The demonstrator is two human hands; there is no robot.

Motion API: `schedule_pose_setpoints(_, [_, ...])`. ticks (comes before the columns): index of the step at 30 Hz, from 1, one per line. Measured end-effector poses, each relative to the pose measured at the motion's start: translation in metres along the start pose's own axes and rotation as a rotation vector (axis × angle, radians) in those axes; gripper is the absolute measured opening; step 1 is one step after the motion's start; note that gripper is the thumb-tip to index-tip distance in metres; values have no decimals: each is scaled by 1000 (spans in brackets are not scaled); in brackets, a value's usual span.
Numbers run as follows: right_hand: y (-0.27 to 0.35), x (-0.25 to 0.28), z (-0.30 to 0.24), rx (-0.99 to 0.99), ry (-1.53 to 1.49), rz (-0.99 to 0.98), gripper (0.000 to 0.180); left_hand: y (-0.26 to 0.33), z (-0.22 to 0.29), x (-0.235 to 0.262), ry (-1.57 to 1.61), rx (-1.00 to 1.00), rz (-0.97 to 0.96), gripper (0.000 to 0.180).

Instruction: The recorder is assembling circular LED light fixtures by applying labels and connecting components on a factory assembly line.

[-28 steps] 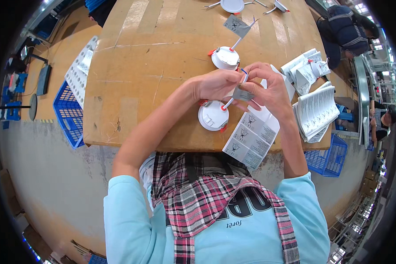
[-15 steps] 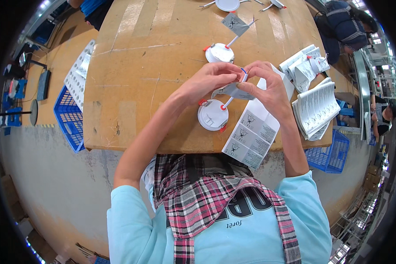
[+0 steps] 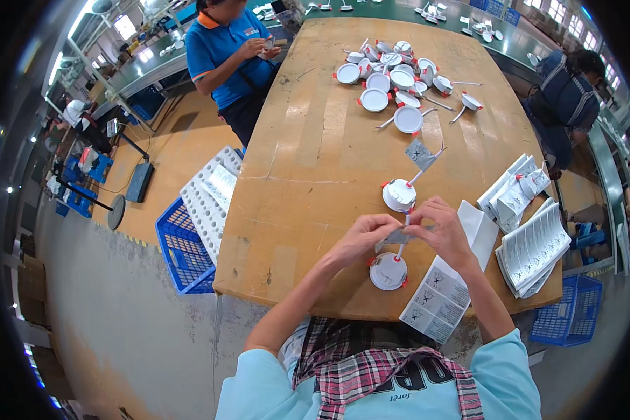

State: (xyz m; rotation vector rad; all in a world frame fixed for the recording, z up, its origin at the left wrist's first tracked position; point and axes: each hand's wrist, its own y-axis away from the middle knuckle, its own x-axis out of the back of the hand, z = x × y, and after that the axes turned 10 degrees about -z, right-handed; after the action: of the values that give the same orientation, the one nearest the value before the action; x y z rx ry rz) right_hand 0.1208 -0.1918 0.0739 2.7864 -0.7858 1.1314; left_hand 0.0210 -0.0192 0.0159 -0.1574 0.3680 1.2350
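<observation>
Head view shows us pinching a small grey flat packet (image 3: pixel 397 236) between both hands, our left hand (image 3: pixel 360 239) and right hand (image 3: pixel 446 231) each closed on one end of it, with a round white downlight (image 3: pixel 388 271) with red spring clips lying face down just below the packet and a thin lead running up from it to our fingers. We work at a brown, cardboard-covered worktop (image 3: pixel 308 175) in a factory hall, with a second downlight (image 3: pixel 399 194) just beyond our hands, a heap of more downlights (image 3: pixel 388 77) at the far end, folded leaflets (image 3: pixel 532 245) to the right, and a blue crate (image 3: pixel 182 245) on the floor at left. We hold the packet in the grip just above the near downlight, close to the worktop's near edge.
</observation>
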Motion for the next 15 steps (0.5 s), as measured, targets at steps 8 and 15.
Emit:
schedule_pose_setpoints(8, [-52, -17, -7, 217, 124, -49, 17, 19, 30, 29, -160, -244, 341, 19])
schedule_pose_setpoints(15, [-51, -22, -21, 208, 161, -121, 15, 28, 29, 33, -177, -239, 412, 14])
